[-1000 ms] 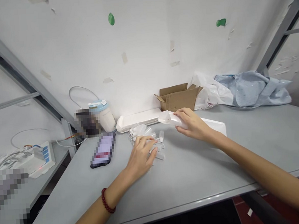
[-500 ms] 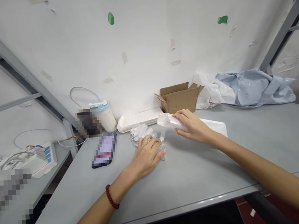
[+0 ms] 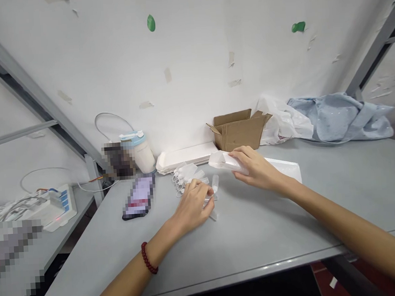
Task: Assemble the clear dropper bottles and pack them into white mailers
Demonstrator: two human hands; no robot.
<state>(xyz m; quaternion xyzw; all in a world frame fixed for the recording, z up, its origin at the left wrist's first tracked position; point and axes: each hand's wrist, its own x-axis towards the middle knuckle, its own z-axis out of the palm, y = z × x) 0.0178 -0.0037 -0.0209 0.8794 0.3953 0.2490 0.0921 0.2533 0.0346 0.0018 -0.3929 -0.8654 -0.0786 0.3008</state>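
Observation:
My left hand [image 3: 195, 207] is over a pile of small translucent plastic bottles [image 3: 187, 171] with looped caps. Its thumb and index finger pinch one small plastic bottle [image 3: 213, 215], partly hidden under the fingers. Another loose bottle [image 3: 215, 183] lies just past the fingertips. To the right, my right hand [image 3: 254, 167] is closed around a long, white, glossy box [image 3: 225, 160], tilted so that its open end faces left towards the bottles. The far end of that box shows beyond the wrist.
Behind the bottles lies a stack of flat white boxes [image 3: 184, 157]. An open cardboard box [image 3: 240, 134], a white plastic bag [image 3: 283, 120] and a light blue bag [image 3: 336, 117] line the wall. A phone [image 3: 139, 196] and a blue-lidded cup [image 3: 142, 153] are at left.
My left thumb and fingers have closed in a pinch among the bottles, and a bottle near the fingertips has shifted. My right hand keeps the box in nearly the same place.

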